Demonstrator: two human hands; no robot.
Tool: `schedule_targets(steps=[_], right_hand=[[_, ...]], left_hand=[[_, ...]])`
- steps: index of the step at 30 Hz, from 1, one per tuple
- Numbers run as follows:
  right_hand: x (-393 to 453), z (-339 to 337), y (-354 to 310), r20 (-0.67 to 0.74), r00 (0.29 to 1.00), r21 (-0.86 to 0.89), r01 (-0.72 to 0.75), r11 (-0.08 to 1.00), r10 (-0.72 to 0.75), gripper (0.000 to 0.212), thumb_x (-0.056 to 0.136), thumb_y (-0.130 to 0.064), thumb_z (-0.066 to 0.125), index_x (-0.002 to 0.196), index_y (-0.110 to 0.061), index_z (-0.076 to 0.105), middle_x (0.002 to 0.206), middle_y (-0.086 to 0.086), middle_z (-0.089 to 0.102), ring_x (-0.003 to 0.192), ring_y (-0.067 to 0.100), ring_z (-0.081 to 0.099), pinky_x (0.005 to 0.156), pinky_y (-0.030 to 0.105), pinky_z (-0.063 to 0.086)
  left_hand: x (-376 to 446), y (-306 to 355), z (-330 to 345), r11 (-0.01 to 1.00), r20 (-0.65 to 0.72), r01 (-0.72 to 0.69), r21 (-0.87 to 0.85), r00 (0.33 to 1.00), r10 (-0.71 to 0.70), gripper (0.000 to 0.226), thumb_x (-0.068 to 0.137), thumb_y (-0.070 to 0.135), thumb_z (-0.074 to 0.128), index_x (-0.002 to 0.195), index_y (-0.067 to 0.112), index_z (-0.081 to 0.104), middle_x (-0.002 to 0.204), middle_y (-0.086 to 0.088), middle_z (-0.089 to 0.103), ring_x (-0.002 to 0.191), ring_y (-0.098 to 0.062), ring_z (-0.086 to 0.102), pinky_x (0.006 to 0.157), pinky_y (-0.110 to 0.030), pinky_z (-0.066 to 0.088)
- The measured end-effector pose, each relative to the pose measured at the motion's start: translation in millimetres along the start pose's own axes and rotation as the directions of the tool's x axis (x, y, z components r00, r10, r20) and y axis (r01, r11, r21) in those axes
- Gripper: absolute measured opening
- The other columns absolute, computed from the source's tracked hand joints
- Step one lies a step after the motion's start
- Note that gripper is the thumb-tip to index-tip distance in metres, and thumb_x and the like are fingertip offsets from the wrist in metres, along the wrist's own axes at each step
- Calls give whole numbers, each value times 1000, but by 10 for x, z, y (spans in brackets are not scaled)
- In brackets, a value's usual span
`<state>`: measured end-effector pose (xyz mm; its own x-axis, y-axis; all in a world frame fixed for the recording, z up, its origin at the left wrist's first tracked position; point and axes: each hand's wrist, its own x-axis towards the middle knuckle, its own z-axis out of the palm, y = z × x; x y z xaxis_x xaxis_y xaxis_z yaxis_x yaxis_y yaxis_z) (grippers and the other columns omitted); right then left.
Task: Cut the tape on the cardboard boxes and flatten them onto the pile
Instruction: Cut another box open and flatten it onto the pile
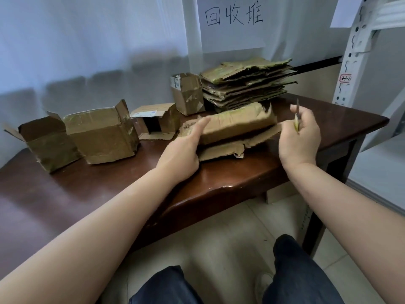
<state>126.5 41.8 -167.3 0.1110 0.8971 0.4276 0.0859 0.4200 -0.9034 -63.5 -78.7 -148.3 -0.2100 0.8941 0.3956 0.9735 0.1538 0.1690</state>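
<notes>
A partly collapsed cardboard box (238, 122) lies on the dark wooden table (230, 178) in front of the pile of flattened cardboard (245, 83). My left hand (182, 152) rests on the box's left end, index finger stretched along its top. My right hand (300, 137) hovers just right of the box, holding a thin utility knife (297, 119) with the blade pointing up. Standing boxes wait to the left: a small upright one (189, 95), a small open one (155, 121), a taped larger one (103, 132) and an open one (47, 141).
A paper sign (232, 23) with handwritten characters hangs on the wall above the pile. A white metal shelf upright (355, 51) stands at the right. The table's front edge runs diagonally; my legs (302, 273) and the tiled floor lie below it.
</notes>
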Motion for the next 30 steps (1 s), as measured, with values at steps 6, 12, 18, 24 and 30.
schedule_targets(steps=[6, 12, 18, 24, 30], right_hand=[[148, -83, 91, -45, 997, -171, -67, 983, 60, 25, 92, -25, 44, 110, -22, 60, 110, 2, 60, 93, 14, 53, 80, 26, 37], [343, -77, -133, 56, 998, -309, 48, 950, -32, 24, 91, -23, 47, 106, -23, 64, 106, -3, 64, 95, 18, 56, 78, 28, 39], [637, 208, -552, 444, 877, -557, 429, 711, -182, 28, 98, -21, 37, 115, -24, 59, 105, 1, 66, 95, 27, 57, 74, 36, 43], [649, 628, -215, 800, 578, -579, 672, 462, 163, 47, 100, -25, 37, 147, -24, 31, 159, 3, 16, 147, 24, 5, 118, 43, 14], [648, 683, 175, 788, 559, -604, 620, 502, 258, 57, 99, -50, 29, 152, -34, 13, 161, -3, 4, 148, 17, -3, 120, 42, 3]], left_hand=[[-9, 4, -37, 994, 280, -85, 72, 958, 62, 59, 88, 19, 47, 142, 42, 41, 147, -6, 46, 136, -26, 41, 101, -32, 40], [155, -30, -240, 983, 298, 82, -163, 954, -30, 41, 95, 49, 40, 112, 28, 70, 97, 5, 72, 95, -16, 63, 91, -40, 51], [522, -80, -313, 984, 88, 7, -180, 996, 9, 44, 101, 44, 36, 124, 20, 64, 122, -3, 66, 117, -19, 57, 100, -39, 44], [799, -89, 112, 993, 394, 13, 118, 917, -59, 67, 99, 55, 27, 155, 23, 9, 162, -7, -2, 148, -28, -9, 117, -52, -1], [762, -151, 411, 988, 420, 13, 154, 904, -78, 71, 95, 64, 17, 154, 29, 1, 162, -4, -5, 149, -25, -5, 118, -52, 1]])
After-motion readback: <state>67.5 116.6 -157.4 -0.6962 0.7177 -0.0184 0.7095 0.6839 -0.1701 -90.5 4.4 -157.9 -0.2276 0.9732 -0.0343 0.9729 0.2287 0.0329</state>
